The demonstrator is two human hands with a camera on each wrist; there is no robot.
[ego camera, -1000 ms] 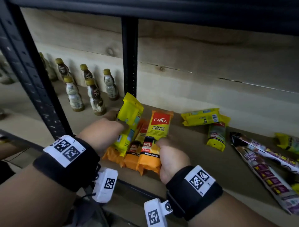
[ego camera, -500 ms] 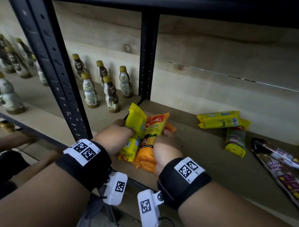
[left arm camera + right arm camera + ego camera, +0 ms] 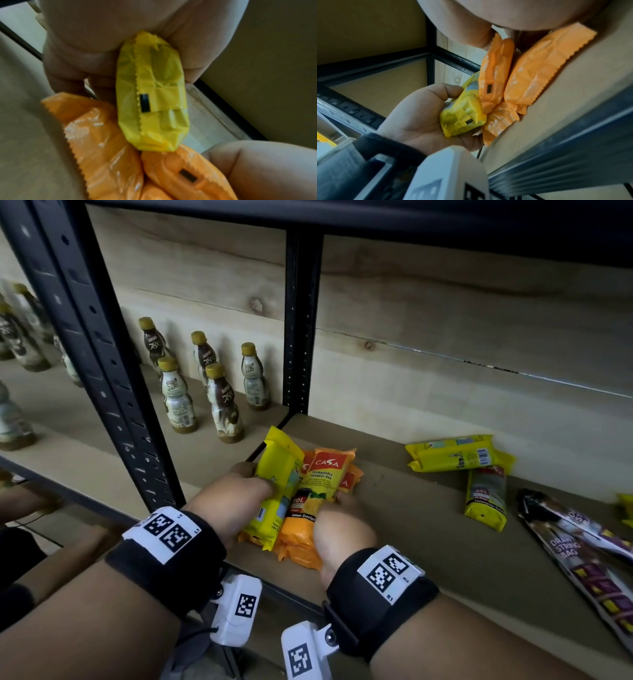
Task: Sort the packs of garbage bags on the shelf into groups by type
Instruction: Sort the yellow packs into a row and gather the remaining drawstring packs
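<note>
the yellow pack [image 3: 277, 487] stands tilted at the near left corner of the shelf board [image 3: 428, 529], its long axis running from the near edge up and away toward the back wall. the left hand [image 3: 236, 498] has it, fingers and thumb curled round its lower half, and the wrist view shows its crimped end poking out of the palm. touching it on the right are the orange casa packs [image 3: 318, 498], lemon scented degradable garbage bags. the top one leans the same way, and the right hand [image 3: 342, 529] grips it from the near right side, thumb against its edge, with more orange ones lying flat under it. so the yellow one sits left of the orange group and nearer the left hand, which looks best placed to lift it clear. further right, well apart, two more yellow packs [image 3: 452, 453] lie against the back wall, and the long draw string bag packs [image 3: 582, 553] lie at the far right. on the neighbouring shelf to the left stand bottled drinks [image 3: 219, 402].
</note>
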